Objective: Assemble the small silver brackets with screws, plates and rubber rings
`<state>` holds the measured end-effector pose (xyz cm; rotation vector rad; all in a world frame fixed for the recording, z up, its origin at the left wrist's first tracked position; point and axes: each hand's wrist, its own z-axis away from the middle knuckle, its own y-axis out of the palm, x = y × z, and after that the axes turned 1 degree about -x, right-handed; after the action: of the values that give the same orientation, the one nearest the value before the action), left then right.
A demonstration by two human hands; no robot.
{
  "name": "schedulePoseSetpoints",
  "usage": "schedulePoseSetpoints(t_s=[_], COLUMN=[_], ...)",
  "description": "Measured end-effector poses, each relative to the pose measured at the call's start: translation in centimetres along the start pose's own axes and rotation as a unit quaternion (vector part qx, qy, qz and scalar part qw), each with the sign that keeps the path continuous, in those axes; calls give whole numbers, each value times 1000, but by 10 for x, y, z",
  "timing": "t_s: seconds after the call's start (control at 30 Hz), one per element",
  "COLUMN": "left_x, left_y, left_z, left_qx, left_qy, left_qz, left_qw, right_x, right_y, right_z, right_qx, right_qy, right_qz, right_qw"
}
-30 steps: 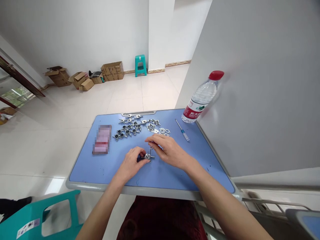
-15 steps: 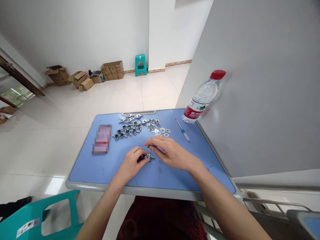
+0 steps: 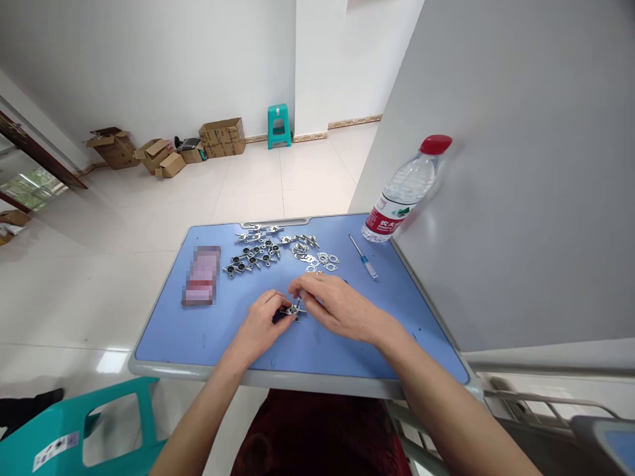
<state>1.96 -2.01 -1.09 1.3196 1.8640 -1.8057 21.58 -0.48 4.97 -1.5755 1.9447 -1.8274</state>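
Observation:
My left hand (image 3: 266, 322) is closed on a small metal fitting (image 3: 294, 309) with short stubs, holding it low over the blue table. Bent over the same fitting, my right hand (image 3: 335, 301) pinches a slim shiny piece (image 3: 298, 301) that points down into it; the fingers hide most of this piece, and its kind is unclear. Beyond my hands stand several similar metal fittings with dark round centres (image 3: 255, 251). Flat metal gaskets (image 3: 327, 259) lie loosely to their right, beside small metal pieces (image 3: 306, 240). Further back are forked metal parts (image 3: 256, 236).
A screwdriver (image 3: 366, 260) with a clear-and-blue handle lies on the blue table (image 3: 169, 334). A water bottle (image 3: 399, 192) stands at the back right against a grey panel (image 3: 520, 198). A blurred pinkish object (image 3: 202, 274) rests at left. A green stool (image 3: 74, 423) is near my left.
My right hand has shifted slightly and its fingers have turned a little over the fitting. My left hand keeps its hold in nearly the same place.

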Motion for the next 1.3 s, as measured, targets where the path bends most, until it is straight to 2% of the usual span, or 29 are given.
schedulePoseSetpoints(t_s=[0.47, 0.7, 0.87, 1.1, 1.3], left_x=[1, 0, 1, -1, -1], left_y=[1, 1, 1, 0, 0], left_z=[1, 0, 0, 0, 1], left_qx=[5, -6, -2, 8, 6], left_qy=[-5, -2, -6, -14, -22], left_qz=[8, 5, 2, 11, 23], left_qw=[1000, 1000, 1000, 1000, 999], right_x=[-1, 2, 1, -10, -14], right_y=[1, 0, 1, 12, 15], right_z=[0, 0, -2, -3, -4], right_qx=[4, 28, 41, -34, -106], right_qy=[23, -41, -43, 91, 25], right_qz=[-4, -13, -23, -45, -28], right_qw=[1000, 999, 998, 994, 994])
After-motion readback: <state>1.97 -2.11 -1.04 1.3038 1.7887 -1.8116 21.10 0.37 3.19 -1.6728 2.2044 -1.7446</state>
